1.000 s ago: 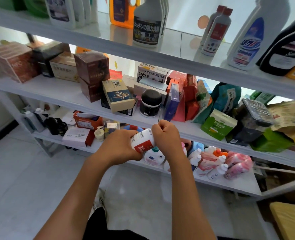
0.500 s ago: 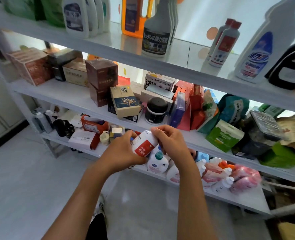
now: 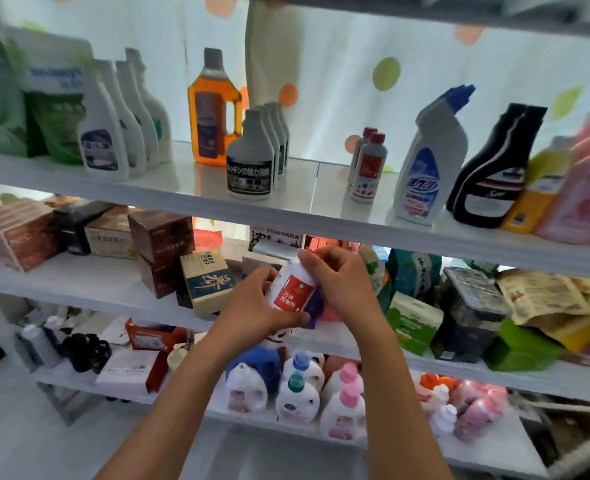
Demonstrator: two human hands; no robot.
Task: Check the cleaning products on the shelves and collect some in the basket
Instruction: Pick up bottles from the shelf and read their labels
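Note:
A small white bottle with a red label and red cap (image 3: pixel 293 289) is held in front of the middle shelf, tilted with its cap up and to the right. My left hand (image 3: pixel 259 306) grips its lower body from the left. My right hand (image 3: pixel 342 282) grips its upper part and cap from the right. Two matching red-capped bottles (image 3: pixel 368 168) stand on the upper shelf (image 3: pixel 182 188) above. No basket is in view.
The upper shelf carries spray bottles (image 3: pixel 252 157), an orange jug (image 3: pixel 212 109), a white-and-blue bottle (image 3: pixel 425 161) and a black bottle (image 3: pixel 490 174). Boxes and bags crowd the middle shelf (image 3: pixel 96 282). Pump bottles (image 3: pixel 297 396) stand on the lower shelf.
The view has tilted upward, bringing the upper shelf fully into sight. Both hands have raised the bottle and turned it more upright, with its red label facing me.

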